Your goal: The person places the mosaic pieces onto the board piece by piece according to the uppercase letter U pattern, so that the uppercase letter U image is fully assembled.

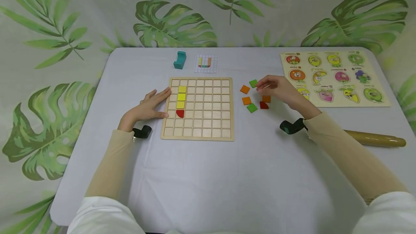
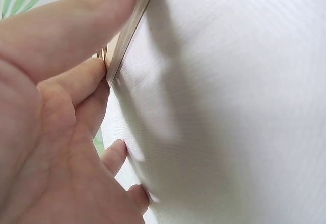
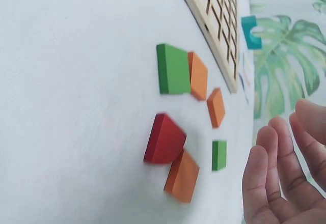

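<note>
A wooden grid board point(image 1: 208, 140) lies on the table. Down one of its left columns run several yellow square tiles point(image 1: 181, 97), with a red quarter-round tile point(image 1: 180, 113) below them. My left hand point(image 1: 147, 107) rests along the board's left edge, fingers extended and thumb touching the frame. To the right of the board lie green tiles point(image 1: 251, 108), orange tiles point(image 1: 246, 100) and another red quarter-round tile point(image 3: 166, 140). Above these, closest to the far green tile point(image 3: 219, 155), my right hand point(image 1: 276, 89) hovers with loosely bent fingers point(image 3: 254, 168) and nothing visible in them.
Behind the board are a pattern card point(image 1: 206, 63) with a coloured U shape and a teal notched block point(image 1: 180, 60). A fruit puzzle board point(image 1: 338, 78) lies at the back right. A brown rod point(image 1: 377, 138) lies partly under the right forearm.
</note>
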`<state>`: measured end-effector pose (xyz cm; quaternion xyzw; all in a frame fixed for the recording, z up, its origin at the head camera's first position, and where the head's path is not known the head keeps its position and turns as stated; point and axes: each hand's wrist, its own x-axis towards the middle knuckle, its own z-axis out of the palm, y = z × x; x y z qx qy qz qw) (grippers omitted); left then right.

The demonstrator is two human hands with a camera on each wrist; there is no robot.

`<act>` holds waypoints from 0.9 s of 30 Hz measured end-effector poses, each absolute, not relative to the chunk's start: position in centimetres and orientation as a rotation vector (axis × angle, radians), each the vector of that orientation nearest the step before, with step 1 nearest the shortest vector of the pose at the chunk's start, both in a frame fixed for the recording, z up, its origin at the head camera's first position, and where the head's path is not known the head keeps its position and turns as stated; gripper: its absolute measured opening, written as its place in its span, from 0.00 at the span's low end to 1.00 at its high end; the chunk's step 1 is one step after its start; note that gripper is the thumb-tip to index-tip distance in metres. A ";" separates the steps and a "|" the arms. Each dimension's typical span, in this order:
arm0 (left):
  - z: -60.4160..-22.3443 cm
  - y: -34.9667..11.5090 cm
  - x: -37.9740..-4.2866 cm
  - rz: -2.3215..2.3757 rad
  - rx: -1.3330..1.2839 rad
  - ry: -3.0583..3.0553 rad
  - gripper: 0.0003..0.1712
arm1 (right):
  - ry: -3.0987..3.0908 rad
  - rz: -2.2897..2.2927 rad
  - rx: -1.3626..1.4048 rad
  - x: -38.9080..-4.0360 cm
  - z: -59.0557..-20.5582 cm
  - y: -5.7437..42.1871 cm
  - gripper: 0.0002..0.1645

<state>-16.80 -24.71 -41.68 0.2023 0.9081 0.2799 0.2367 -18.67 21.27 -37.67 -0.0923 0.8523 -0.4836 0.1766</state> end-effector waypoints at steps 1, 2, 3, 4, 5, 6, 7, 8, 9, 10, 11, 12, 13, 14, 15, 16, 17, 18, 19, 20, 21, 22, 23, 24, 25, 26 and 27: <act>-41.7 -24.7 -16.8 0.764 0.553 2.492 0.52 | 2.417 -1.362 -0.244 -18.6 -37.7 21.7 0.18; -41.7 -24.7 -16.8 0.760 0.552 2.492 0.52 | 2.417 -1.362 -0.229 -18.6 -37.7 22.0 0.19; -41.7 -24.8 -16.8 0.757 0.552 2.494 0.52 | 2.412 -1.366 -0.213 -18.5 -37.8 22.2 0.18; -41.7 -24.8 -16.8 0.756 0.553 2.494 0.52 | 2.406 -1.372 -0.204 -18.5 -37.8 22.4 0.18; -41.7 -24.8 -16.8 0.756 0.553 2.494 0.52 | 2.400 -1.375 -0.200 -18.4 -37.9 22.5 0.18; -41.7 -24.8 -16.8 0.756 0.553 2.494 0.52 | 2.394 -1.378 -0.198 -18.4 -38.0 22.6 0.18; -41.7 -24.8 -16.8 0.754 0.555 2.493 0.52 | 2.391 -1.377 -0.205 -18.3 -38.1 22.6 0.17; -41.6 -24.8 -16.8 0.759 0.556 2.493 0.52 | 2.389 -1.377 -0.215 -18.2 -38.2 22.5 0.17; -41.7 -24.8 -16.8 0.759 0.559 2.493 0.52 | 2.389 -1.376 -0.227 -18.1 -38.4 22.4 0.16; -41.6 -24.7 -16.8 0.763 0.561 2.490 0.52 | 2.391 -1.368 -0.247 -18.0 -38.5 22.3 0.15; -41.6 -24.7 -16.7 0.763 0.560 2.490 0.52 | 2.392 -1.364 -0.270 -17.9 -38.6 22.1 0.14; -41.7 -24.7 -16.8 0.764 0.560 2.489 0.52 | 2.393 -1.362 -0.299 -17.9 -38.8 21.9 0.13; -41.7 -24.7 -16.7 0.765 0.559 2.490 0.52 | 2.396 -1.354 -0.323 -17.8 -39.0 21.6 0.13; -41.8 -24.7 -16.8 0.768 0.558 2.489 0.52 | 2.400 -1.344 -0.346 -17.8 -39.2 21.4 0.13; -41.8 -24.8 -16.8 0.767 0.559 2.488 0.52 | 2.404 -1.326 -0.367 -17.8 -39.3 21.2 0.13; -41.8 -24.8 -16.8 0.771 0.557 2.488 0.52 | 2.411 -1.306 -0.382 -17.7 -39.4 20.9 0.13; -41.9 -24.8 -16.8 0.771 0.556 2.491 0.52 | 2.417 -1.289 -0.393 -17.6 -39.5 20.7 0.13; -41.9 -24.8 -16.8 0.773 0.555 2.491 0.52 | 2.424 -1.266 -0.402 -17.6 -39.6 20.5 0.14; -41.9 -24.8 -16.8 0.774 0.557 2.492 0.52 | 2.431 -1.239 -0.409 -17.6 -39.6 20.3 0.14; -42.0 -24.8 -16.8 0.772 0.556 2.493 0.52 | 2.433 -1.218 -0.413 -17.5 -39.6 20.2 0.15; -42.0 -24.8 -16.8 0.772 0.557 2.494 0.52 | 2.437 -1.199 -0.417 -17.5 -39.6 20.1 0.15; -41.9 -24.8 -16.8 0.772 0.556 2.493 0.52 | 2.443 -1.185 -0.423 -17.5 -39.6 19.9 0.16; -42.0 -24.8 -16.8 0.772 0.558 2.493 0.52 | 2.448 -1.173 -0.433 -17.4 -39.7 19.8 0.16; -42.0 -24.8 -16.8 0.772 0.558 2.493 0.52 | 2.457 -1.156 -0.444 -17.5 -39.8 19.8 0.16; -42.0 -24.8 -16.8 0.773 0.561 2.494 0.52 | 2.468 -1.140 -0.447 -17.5 -39.9 19.7 0.16; -41.9 -24.8 -16.8 0.770 0.559 2.495 0.52 | 2.478 -1.123 -0.451 -17.5 -40.1 19.6 0.16; -41.9 -24.8 -16.8 0.770 0.558 2.495 0.52 | 2.489 -1.102 -0.453 -17.5 -40.2 19.5 0.16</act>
